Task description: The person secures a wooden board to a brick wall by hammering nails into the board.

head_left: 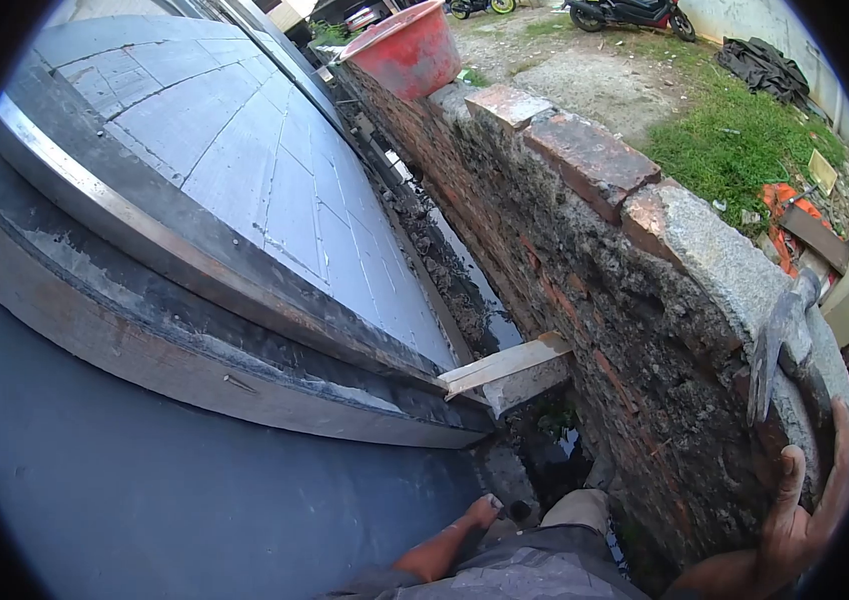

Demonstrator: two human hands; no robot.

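Observation:
My right hand (807, 520) is at the lower right against the rough wall top, with its thumb and fingers apart. A claw hammer (790, 335) lies on the wall top just beyond the fingertips, its handle running back towards them. My left hand (485, 511) is low in the middle, in front of my body, with its fingers curled in; what it holds, if anything, is too small to tell. It is beside the dark grey panel (195, 490).
A brick wall (585, 290) rises beside a narrow wet gap. A wooden piece (508, 365) bridges the gap from the panelled form (245, 150). The red tub (407, 55) sits on the wall; motorbikes (630, 14), grass (725, 140) and dark cloth (763, 70) lie beyond.

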